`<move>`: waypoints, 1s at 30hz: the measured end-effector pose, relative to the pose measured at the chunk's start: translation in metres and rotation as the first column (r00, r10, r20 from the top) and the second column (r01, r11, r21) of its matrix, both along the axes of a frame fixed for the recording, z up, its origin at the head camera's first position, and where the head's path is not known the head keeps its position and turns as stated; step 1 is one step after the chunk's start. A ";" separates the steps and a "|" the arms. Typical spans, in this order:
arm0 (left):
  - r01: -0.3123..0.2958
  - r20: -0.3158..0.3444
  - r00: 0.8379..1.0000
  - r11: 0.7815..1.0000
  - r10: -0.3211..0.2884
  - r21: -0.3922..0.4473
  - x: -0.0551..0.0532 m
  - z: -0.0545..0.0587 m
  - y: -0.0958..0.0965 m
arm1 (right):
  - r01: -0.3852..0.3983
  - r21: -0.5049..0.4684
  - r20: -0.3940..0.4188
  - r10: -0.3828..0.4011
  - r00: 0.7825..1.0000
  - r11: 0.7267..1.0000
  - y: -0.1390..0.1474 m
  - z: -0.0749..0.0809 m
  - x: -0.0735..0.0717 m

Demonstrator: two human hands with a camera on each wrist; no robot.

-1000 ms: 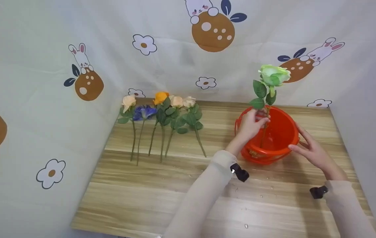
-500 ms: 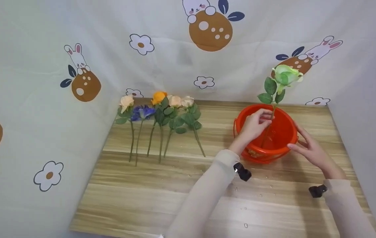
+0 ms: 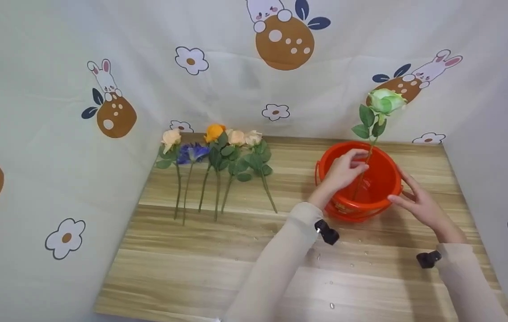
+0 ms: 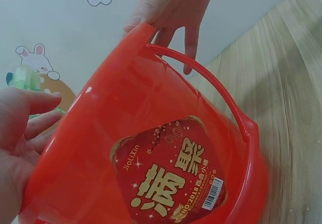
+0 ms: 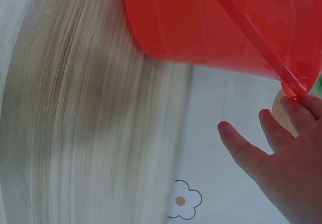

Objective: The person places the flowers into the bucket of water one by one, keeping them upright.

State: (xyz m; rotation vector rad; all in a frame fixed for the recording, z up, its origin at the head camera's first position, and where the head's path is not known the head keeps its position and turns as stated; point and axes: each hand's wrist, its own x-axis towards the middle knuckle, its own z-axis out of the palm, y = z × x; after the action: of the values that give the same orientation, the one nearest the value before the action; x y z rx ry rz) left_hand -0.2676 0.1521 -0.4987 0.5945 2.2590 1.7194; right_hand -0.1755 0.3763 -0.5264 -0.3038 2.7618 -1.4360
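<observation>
A pale green artificial rose (image 3: 386, 102) leans upright in the red bucket (image 3: 355, 213), its stem running down inside to the near wall. My left hand (image 3: 345, 170) is over the bucket's opening, thumb and forefinger apart, fingertips right beside the stem. At the bucket's right side, my right hand (image 3: 421, 203) steadies the rim with thumb and fingers spread and nearly straight. The right wrist view shows its fingertips (image 5: 232, 129) outside the bucket, with one at the handle's joint. In the left wrist view, the bucket's labelled wall (image 4: 166, 178) covers part of the left hand.
On the left of the wooden table (image 3: 169, 268) lie several artificial flowers: peach roses (image 3: 172, 137), an orange rose (image 3: 215, 132) and a blue-purple flower (image 3: 193, 153). Water-like drops (image 3: 332, 306) dot the tabletop. Patterned cloth (image 3: 236, 76) stands behind and on both sides.
The green rose has moved right with my left hand, then turned slightly and settled against the bucket. Between the last two frames the left hand barely moves. The right hand stays at the rim.
</observation>
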 end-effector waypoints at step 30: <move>0.109 0.068 0.985 0.884 -0.157 0.455 -0.001 0.003 -0.014 | -0.007 -0.036 -0.001 0.007 1.000 0.999 0.000 0.000 0.001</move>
State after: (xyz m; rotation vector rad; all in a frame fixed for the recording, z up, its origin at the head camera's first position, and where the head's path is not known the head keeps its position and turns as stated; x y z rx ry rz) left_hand -0.2683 0.1378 -0.4959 0.7113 1.7049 2.1581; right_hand -0.1748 0.3759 -0.5262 -0.3136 2.7356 -1.4852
